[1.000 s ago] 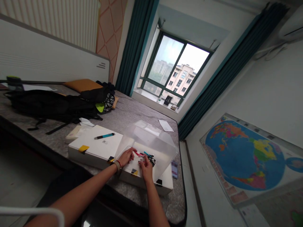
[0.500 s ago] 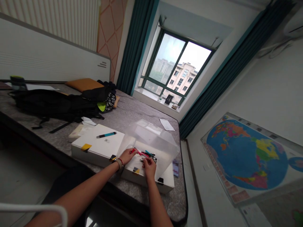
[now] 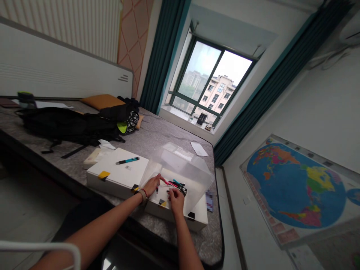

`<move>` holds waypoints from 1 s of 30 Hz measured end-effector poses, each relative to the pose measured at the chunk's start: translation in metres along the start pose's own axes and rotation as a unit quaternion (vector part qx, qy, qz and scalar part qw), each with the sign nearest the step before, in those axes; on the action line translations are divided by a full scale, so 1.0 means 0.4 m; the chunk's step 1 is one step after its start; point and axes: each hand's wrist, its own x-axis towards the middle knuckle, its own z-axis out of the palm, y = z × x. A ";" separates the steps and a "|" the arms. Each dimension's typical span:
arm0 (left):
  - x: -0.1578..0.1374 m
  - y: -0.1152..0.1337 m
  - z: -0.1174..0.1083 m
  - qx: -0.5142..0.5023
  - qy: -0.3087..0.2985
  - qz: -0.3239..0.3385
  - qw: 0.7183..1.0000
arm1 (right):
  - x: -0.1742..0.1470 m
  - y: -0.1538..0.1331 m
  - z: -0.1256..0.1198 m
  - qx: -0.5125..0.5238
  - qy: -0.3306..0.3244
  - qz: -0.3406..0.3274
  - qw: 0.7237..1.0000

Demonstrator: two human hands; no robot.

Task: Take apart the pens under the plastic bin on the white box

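My left hand (image 3: 151,185) is closed, with a pen (image 3: 157,189) hanging down from its fingers, its lower end dark and reddish. To its right, my right hand (image 3: 177,201) is pinched shut beside the pile; a thin dark tip, apparently of a pen, pokes out left of the fingertips. Several pens (image 3: 177,183), red, black and teal, lie in a loose heap between and behind the hands. Around them a clear plastic bin (image 3: 184,161) lies tipped, its opening toward me. Under it is a white box (image 3: 199,210) with black and yellow tabs.
A second white box (image 3: 112,165) to the left carries a blue-and-black pen (image 3: 127,161). Behind it sit a tissue pack (image 3: 94,155) and a black backpack (image 3: 67,122) on the grey mattress (image 3: 157,129). White paper (image 3: 199,149) lies behind the bin.
In my left hand the red pen, which lay across the fingers, has turned and a pen end now points down. My right hand has barely moved. The view has shifted slightly.
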 end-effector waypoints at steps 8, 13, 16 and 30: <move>-0.006 0.014 0.003 -0.062 -0.053 -0.022 0.996 | -0.012 -0.022 0.001 -0.123 -0.092 -0.067 0.986; -0.004 0.006 0.004 -0.063 -0.103 -0.051 0.991 | -0.008 -0.024 0.000 -0.140 -0.099 -0.066 0.983; -0.003 -0.001 0.002 -0.066 -0.110 -0.035 0.991 | -0.002 -0.018 -0.003 -0.112 -0.092 -0.062 0.987; -0.008 0.000 0.003 -0.077 -0.068 -0.026 0.994 | 0.010 0.010 -0.002 0.029 -0.059 0.005 0.998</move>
